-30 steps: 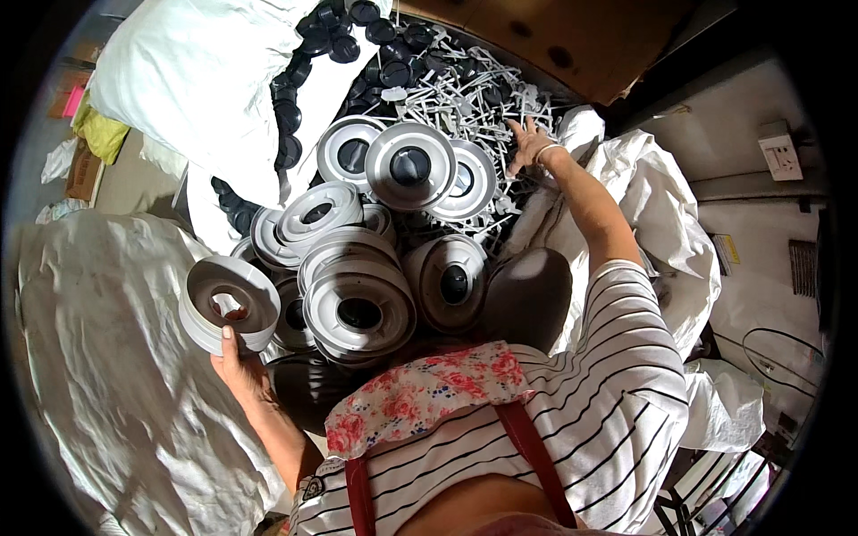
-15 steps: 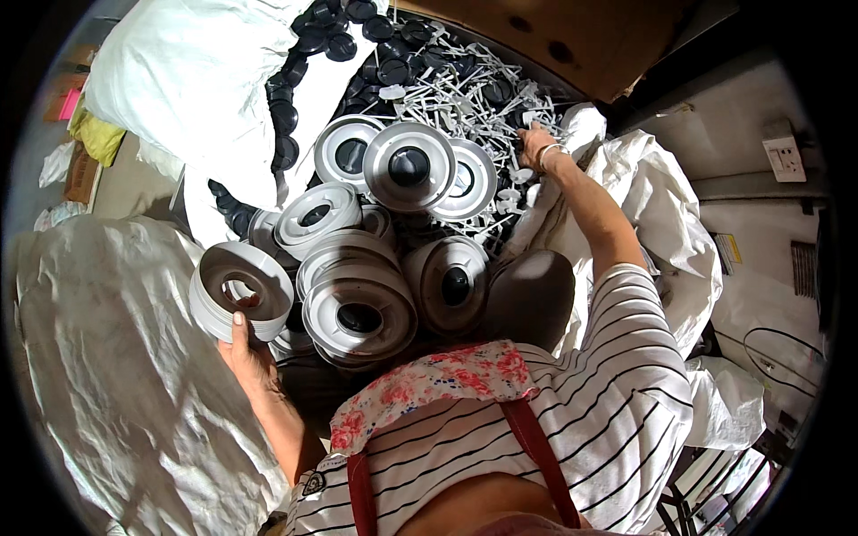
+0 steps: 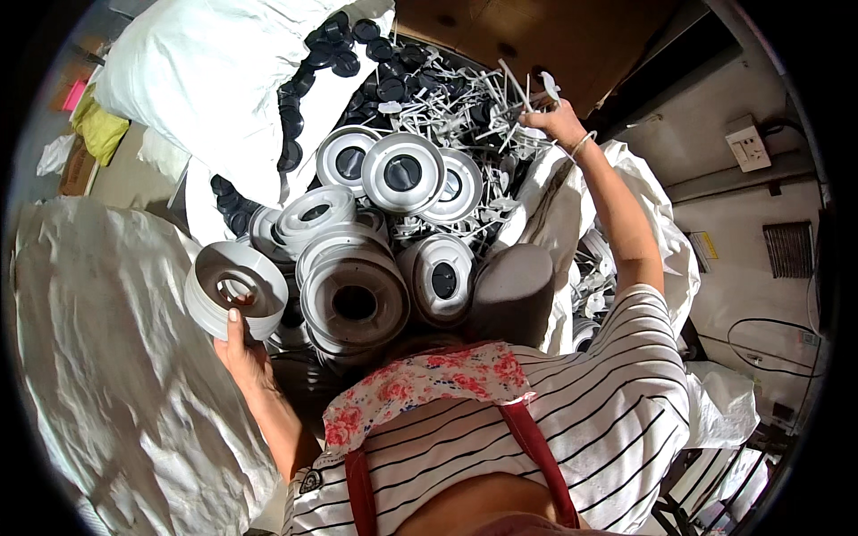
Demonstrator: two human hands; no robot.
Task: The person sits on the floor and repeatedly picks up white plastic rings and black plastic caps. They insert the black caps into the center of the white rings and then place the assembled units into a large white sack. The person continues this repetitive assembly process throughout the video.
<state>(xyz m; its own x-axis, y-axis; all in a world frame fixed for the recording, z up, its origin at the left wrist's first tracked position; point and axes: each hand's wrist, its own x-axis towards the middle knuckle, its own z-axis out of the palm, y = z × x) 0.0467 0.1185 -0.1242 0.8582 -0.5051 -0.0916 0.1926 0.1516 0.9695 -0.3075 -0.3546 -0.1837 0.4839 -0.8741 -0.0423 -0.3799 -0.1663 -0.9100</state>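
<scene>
My left hand (image 3: 243, 355) grips the lower rim of a grey round plastic cup-shaped part (image 3: 207, 299) with a hole in its middle; its ridged side suggests several nested together. Over the far right of the heap, my right hand (image 3: 559, 125) is closed round white plastic stems (image 3: 511, 85) that stick out past its fingers. Below it spreads a pile of white stems (image 3: 447, 98) mixed with black round caps (image 3: 391, 89). Between my arms lie stacked grey discs (image 3: 355, 308). Farther off, grey discs with black centres (image 3: 403, 172) rest against the heap.
A full white sack (image 3: 197, 80) stands at the far left, and a white sheet (image 3: 116, 357) covers the near left. Behind the heap is a brown cardboard panel (image 3: 500, 36). An open white sack (image 3: 639, 179) with more parts sits right, near a wall socket (image 3: 747, 145).
My right hand has risen out of the heap, up and slightly right, with white stems in it. The front grey disc's centre looked black before and now shows a dark hole. My left hand stays nearly still.
</scene>
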